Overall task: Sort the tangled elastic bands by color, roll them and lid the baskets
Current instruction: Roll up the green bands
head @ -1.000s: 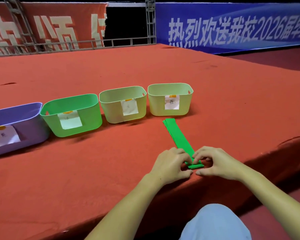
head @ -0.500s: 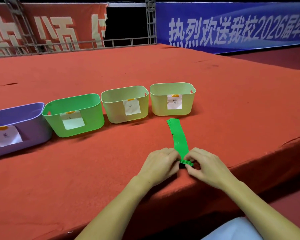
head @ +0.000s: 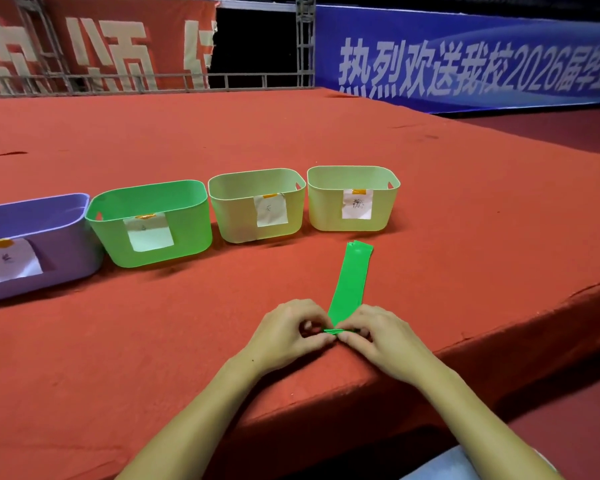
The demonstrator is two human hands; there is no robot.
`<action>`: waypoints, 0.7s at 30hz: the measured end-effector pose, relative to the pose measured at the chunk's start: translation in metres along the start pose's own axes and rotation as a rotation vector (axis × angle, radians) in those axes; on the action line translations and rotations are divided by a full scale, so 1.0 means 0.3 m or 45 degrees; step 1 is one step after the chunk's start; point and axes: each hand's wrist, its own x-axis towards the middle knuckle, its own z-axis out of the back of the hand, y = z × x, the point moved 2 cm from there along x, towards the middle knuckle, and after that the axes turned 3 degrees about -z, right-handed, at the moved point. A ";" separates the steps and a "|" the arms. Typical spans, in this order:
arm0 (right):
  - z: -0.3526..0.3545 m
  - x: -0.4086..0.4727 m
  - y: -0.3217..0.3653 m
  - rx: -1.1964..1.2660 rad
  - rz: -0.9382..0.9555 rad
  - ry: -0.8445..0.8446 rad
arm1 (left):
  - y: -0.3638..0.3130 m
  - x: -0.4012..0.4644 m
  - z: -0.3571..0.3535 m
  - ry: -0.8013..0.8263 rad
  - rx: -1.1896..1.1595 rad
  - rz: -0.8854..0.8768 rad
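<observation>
Both hands meet at the near edge of the red worktop (head: 187,341). The left hand (head: 288,336) and right hand (head: 381,336) each keep a narrow pinching grip on the near end of the green band (head: 350,282), which lies flat and stretches away toward the right-hand cream basket (head: 352,225). Further left stand another cream basket (head: 236,223), a green basket (head: 187,233) and a purple basket (head: 66,251), all unlidded.

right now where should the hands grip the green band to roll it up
Grip the green band at its near end, where the left hand and right hand already pinch it from either side. The strip lies flat, stretching away toward the baskets, so rolling from the near end looks easiest.
</observation>
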 end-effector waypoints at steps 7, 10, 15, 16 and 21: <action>-0.007 -0.010 -0.027 0.582 -0.204 -0.123 | 0.048 0.028 -0.013 -0.009 -0.198 0.163; -0.004 -0.005 -0.021 0.592 -0.238 -0.166 | 0.044 0.051 -0.020 0.016 -0.093 0.236; -0.005 -0.027 -0.017 0.217 -0.171 -0.255 | 0.032 0.094 -0.008 0.142 0.138 0.287; 0.000 -0.031 -0.014 0.173 -0.155 -0.255 | 0.031 0.099 -0.007 0.147 0.162 0.293; -0.005 -0.020 0.000 -0.081 -0.142 -0.248 | 0.020 0.110 -0.007 0.119 0.231 0.305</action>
